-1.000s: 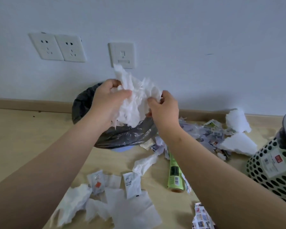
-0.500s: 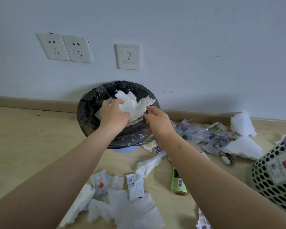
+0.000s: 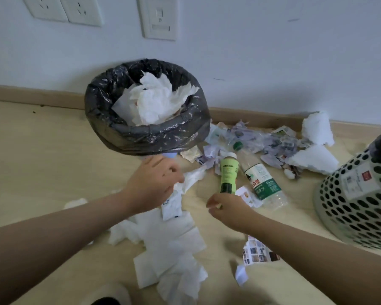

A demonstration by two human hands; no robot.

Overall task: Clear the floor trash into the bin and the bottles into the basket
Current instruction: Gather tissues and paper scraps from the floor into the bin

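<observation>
Reaching low over the floor (image 3: 42, 155), both hands are apart, one on each side of the litter in front of the bin (image 3: 150, 137). Left hand (image 3: 154, 186) hangs just below the bin's front edge, fingers curled down onto a twisted tissue (image 3: 195, 176) and a white sachet (image 3: 171, 205). Fingertips are hidden, so whether it pinches either one I cannot tell. Right hand (image 3: 228, 206) sits at the base end of the green bottle (image 3: 228, 175), fingers curled and touching or nearly touching it. A real grip is not visible, cannot tell.

Green bottle lies on the floor, white cap pointing toward the wall, between the two hands and slightly to the right. Clear water bottle (image 3: 262, 183) lies just beside it on the right, green cap toward the wall, near the right hand but not touched. White perforated basket (image 3: 350, 208) stands at the right edge, well apart from both hands.

Bin has a black bag liner and stands against the wall, with crumpled white tissue (image 3: 154, 102) piled inside. Flat tissues (image 3: 169, 245) are spread on the floor under and between the forearms. Printed paper scrap (image 3: 256, 254) lies under the right forearm. Wrappers (image 3: 273, 139) and white wads (image 3: 317, 128) are heaped along the baseboard, right of the bin.
</observation>
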